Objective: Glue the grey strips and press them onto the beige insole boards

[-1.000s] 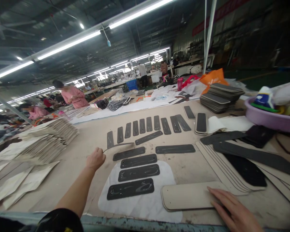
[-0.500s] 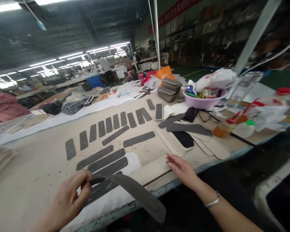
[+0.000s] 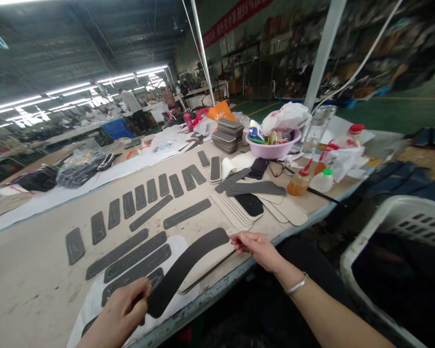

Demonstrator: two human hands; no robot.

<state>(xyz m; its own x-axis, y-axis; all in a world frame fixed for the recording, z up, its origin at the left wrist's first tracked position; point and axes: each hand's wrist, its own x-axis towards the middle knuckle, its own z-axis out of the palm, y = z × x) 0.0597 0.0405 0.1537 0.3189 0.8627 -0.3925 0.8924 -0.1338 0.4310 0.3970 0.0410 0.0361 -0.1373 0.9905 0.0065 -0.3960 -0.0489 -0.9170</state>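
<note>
A long dark grey strip with rounded ends (image 3: 194, 258) bows upward between my hands. My left hand (image 3: 125, 309) pinches its near end. At the far end, the curled fingertips of my right hand (image 3: 252, 246) meet the strip's edge. Beneath the strip lies a beige rounded board (image 3: 206, 263) along the table edge. To the left, several long grey strips (image 3: 137, 268) with glossy marks rest on and beside a white sheet (image 3: 83, 309). Shorter grey pieces (image 3: 128, 205) stand in a row farther back.
Beige boards (image 3: 232, 212) fan out right of centre, with grey and black pieces on top. Behind them are a stack of grey pieces (image 3: 227, 135), a purple basin (image 3: 273, 149), glasses, and bottles (image 3: 299, 183). A white plastic basket (image 3: 348, 261) stands at the right, off the table.
The strip has swung up from hanging over the table edge to lie across the beige board. Its free end has come to my right hand. The view has turned right.
</note>
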